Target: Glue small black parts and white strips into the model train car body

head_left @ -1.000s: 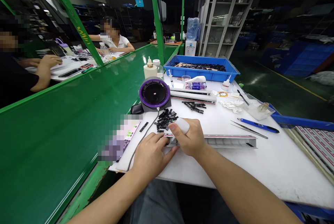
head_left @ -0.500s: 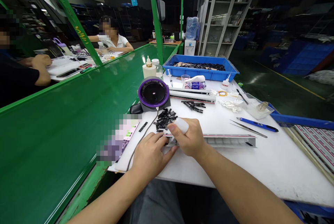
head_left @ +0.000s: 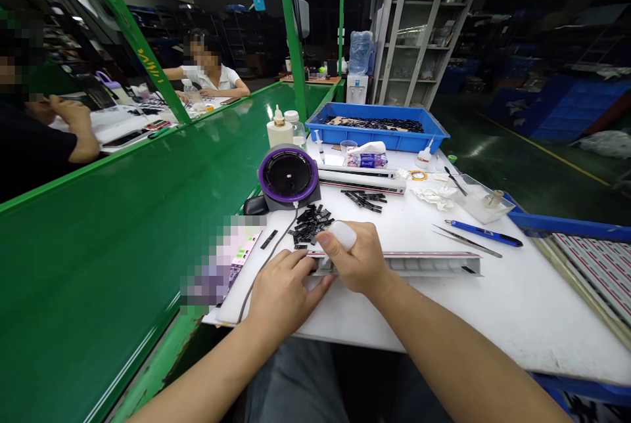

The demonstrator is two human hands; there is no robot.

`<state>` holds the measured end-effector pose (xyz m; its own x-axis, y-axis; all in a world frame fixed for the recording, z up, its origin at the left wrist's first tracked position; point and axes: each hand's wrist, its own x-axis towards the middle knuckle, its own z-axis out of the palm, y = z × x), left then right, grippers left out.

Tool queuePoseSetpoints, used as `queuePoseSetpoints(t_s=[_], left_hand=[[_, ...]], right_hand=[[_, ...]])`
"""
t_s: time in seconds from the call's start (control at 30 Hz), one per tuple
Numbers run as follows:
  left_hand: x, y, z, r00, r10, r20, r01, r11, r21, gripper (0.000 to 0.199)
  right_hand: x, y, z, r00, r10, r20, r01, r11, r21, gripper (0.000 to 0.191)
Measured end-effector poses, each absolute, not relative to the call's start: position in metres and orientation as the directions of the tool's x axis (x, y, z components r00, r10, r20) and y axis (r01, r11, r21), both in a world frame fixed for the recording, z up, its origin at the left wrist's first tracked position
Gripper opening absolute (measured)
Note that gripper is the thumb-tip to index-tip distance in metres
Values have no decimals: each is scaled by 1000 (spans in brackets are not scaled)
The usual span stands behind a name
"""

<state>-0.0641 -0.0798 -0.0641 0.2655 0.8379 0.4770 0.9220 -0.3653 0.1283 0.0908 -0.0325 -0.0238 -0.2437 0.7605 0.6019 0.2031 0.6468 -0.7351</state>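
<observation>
A long white shell with a red stripe (head_left: pixel 424 264) lies across the near part of the table, its open hollow side toward me. My left hand (head_left: pixel 282 286) grips its left end between fingers and thumb. In my right hand (head_left: pixel 362 259) is a small white squeeze bottle (head_left: pixel 343 235), tipped downward with the fist wrapped round it. The bottle's tip sits at the shell's left part, mostly hidden by my fingers. Just beyond my hands is a pile of small black strips (head_left: pixel 310 222), and one black strip (head_left: pixel 269 239) lies apart to the left.
A round purple-rimmed fan (head_left: pixel 288 175) stands behind the pile, its cable running left of my hand. Tweezers (head_left: pixel 468 241) and a blue pen (head_left: pixel 486 233) lie right. A blue bin (head_left: pixel 379 140) is at the back; a green partition (head_left: pixel 123 213) borders the left, with co-workers beyond.
The view has shifted very slightly. Both hands, the bottle and the shell hold almost the same positions. At far left, a co-worker's hand has moved a little.
</observation>
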Motion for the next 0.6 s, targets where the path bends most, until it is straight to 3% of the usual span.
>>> queuePoseSetpoints(t_s=[0.07, 0.13, 0.23, 0.3, 0.43, 0.6], left_hand=[[-64, -79, -64, 271, 827, 492, 923, -368, 111, 29], [-64, -79, -63, 280, 817, 504, 922, -374, 95, 30], [-64, -78, -62, 287, 810, 511, 921, -381, 86, 29], [-65, -78, -63, 295, 800, 523, 918, -389, 76, 28], [-69, -76, -66, 312, 775, 550, 913, -405, 53, 26], [-72, -73, -70, 323, 743, 586, 909, -417, 28, 27]], right_hand=[[93, -31, -22, -193, 814, 549, 97, 572, -814, 43], [98, -26, -18, -80, 886, 457, -115, 447, -887, 41], [117, -10, -7, 27, 956, 291, -468, 269, -842, 41], [137, 3, 2, 8, 974, 227, -590, 188, -785, 35], [182, 21, 25, -63, 984, 164, -646, 85, -758, 20], [229, 38, 37, -140, 970, 201, -504, 105, -857, 29]])
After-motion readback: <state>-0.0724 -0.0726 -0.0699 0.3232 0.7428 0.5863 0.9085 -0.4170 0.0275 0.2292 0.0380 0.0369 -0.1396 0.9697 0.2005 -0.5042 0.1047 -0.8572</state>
